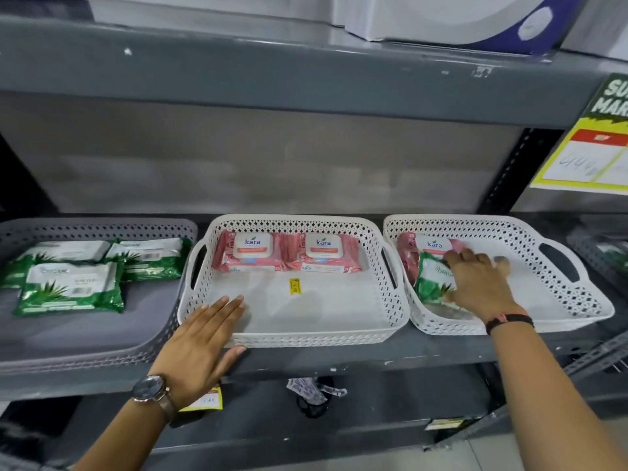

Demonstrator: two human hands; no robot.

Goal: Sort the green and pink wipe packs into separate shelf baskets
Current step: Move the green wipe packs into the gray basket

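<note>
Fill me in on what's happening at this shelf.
A person is sorting wipe packs by colour. The right hand is taking hold of a green wipe pack lying over a pink wipe pack in the right white perforated basket. The left hand rests flat on the front rim of the middle white basket, which holds two pink packs. Three green packs already lie in the grey basket.

Four green wipe packs (pixel 69 289), one under the right hand (pixel 477 283); three pink packs (pixel 251 251); three baskets (pixel 292 338).
</note>
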